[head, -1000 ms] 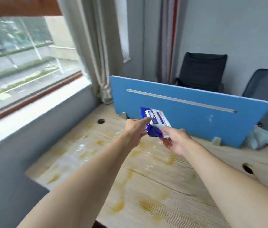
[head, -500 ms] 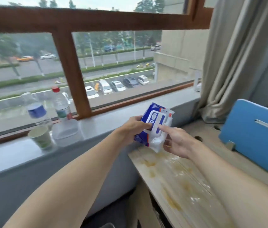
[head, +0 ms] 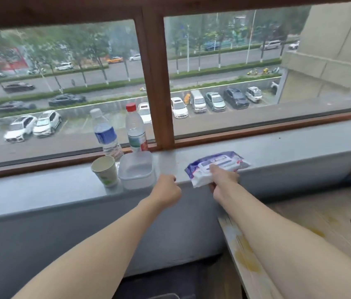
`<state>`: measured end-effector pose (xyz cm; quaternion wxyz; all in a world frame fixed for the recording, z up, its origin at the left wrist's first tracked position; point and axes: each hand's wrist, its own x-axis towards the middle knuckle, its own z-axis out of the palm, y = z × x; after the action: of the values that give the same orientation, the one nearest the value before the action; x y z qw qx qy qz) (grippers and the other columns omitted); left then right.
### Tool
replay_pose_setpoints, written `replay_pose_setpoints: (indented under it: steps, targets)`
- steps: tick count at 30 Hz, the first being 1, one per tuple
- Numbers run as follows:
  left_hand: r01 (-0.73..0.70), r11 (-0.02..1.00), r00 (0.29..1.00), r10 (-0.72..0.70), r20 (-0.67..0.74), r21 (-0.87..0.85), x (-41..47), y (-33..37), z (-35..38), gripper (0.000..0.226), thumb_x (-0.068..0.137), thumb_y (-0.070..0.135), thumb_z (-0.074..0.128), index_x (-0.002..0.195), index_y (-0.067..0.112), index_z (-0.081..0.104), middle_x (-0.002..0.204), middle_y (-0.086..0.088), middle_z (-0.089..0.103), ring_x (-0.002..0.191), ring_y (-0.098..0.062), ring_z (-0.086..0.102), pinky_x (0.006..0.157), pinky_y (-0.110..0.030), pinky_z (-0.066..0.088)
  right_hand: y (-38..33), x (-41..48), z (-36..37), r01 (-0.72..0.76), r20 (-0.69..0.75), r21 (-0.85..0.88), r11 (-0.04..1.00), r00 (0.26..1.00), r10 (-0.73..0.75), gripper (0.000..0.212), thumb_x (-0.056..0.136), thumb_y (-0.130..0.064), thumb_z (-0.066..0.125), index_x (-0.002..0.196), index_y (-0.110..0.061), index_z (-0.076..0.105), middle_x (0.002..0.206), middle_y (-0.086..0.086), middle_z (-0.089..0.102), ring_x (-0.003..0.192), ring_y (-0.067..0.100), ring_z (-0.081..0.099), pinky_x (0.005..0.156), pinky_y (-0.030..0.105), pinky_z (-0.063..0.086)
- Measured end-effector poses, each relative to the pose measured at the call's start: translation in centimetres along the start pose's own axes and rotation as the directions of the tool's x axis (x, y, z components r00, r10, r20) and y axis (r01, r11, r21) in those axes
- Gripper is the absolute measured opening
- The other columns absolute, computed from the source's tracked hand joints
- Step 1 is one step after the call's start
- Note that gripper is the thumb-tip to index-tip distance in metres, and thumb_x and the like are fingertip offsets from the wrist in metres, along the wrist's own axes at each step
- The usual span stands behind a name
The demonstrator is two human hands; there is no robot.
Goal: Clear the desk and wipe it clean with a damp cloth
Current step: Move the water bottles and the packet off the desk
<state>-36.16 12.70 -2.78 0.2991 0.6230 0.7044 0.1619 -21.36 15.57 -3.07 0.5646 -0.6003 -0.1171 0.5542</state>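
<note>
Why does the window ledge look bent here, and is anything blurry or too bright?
Head view: the wide lens bows the windowsill and window frame; soft daylight, no harsh glare or hard shadows; the street outside is hazy, the wipes pack in the right hand slightly smeared.

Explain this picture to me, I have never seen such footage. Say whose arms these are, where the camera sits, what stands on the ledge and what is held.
There is no machine here. The two bare arms belong to a person, and the single picture comes from a wide-angle camera worn on their head, looking forward and down. The right hand grips a blue-and-white pack of wet wipes at the edge of the grey windowsill. The left hand is curled into a fist near the sill's edge and holds nothing. Further left on the sill stand a paper cup, a clear plastic container, a blue-labelled water bottle and a red-capped water bottle. At lower right is the wooden desk, with yellowish stains.
</note>
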Motion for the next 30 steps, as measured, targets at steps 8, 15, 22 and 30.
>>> replay_pose_setpoints:
  steps: [8,15,22,30]
  targets:
    - [-0.050,0.956,0.985,0.000,0.172,0.291,3.4,-1.2,1.7,0.042,0.092,0.012,0.042,0.132,0.003,0.051,0.145,-0.015,0.038,0.134,-0.031,0.039,0.112,-0.040,0.034,2.1,3.6,2.3,0.033,0.158,-0.311,0.950,0.987,0.017,0.052,0.091,-0.017,0.070,0.135,-0.004,0.046,0.126,0.012,0.055,0.099,0.026,0.055,0.078,0.035,0.052]
    - [-0.125,0.816,0.970,-0.019,0.243,0.565,4.9,-0.7,1.7,0.042,0.092,0.021,0.045,0.132,0.013,0.053,0.131,-0.010,0.047,0.126,-0.029,0.043,0.100,-0.042,0.043,2.7,6.1,4.0,0.594,0.593,-0.772,0.227,0.801,-0.079,0.053,0.094,-0.013,0.050,0.147,-0.011,0.048,0.163,0.012,0.021,0.146,0.030,0.028,0.119,0.037,0.027]
    - [-0.175,0.753,0.943,-0.057,0.327,0.634,5.8,0.6,0.9,0.040,0.091,0.020,0.045,0.129,0.015,0.053,0.125,-0.007,0.052,0.117,-0.029,0.054,0.096,-0.040,0.048,3.1,7.2,5.8,0.568,0.570,-0.822,-0.047,0.821,-0.039,0.063,0.097,-0.023,0.043,0.156,-0.016,0.024,0.167,-0.007,-0.014,0.154,0.022,-0.004,0.122,0.053,0.012]
    - [-0.199,0.737,0.922,-0.083,0.379,0.646,5.8,1.0,0.7,0.035,0.091,0.018,0.045,0.124,0.011,0.055,0.128,-0.009,0.052,0.114,-0.028,0.055,0.092,-0.037,0.048,2.9,8.2,7.7,0.528,0.531,-0.846,-0.074,0.847,-0.021,0.061,0.102,-0.025,0.033,0.159,-0.020,0.012,0.167,-0.007,-0.017,0.154,0.024,-0.011,0.119,0.058,0.007]
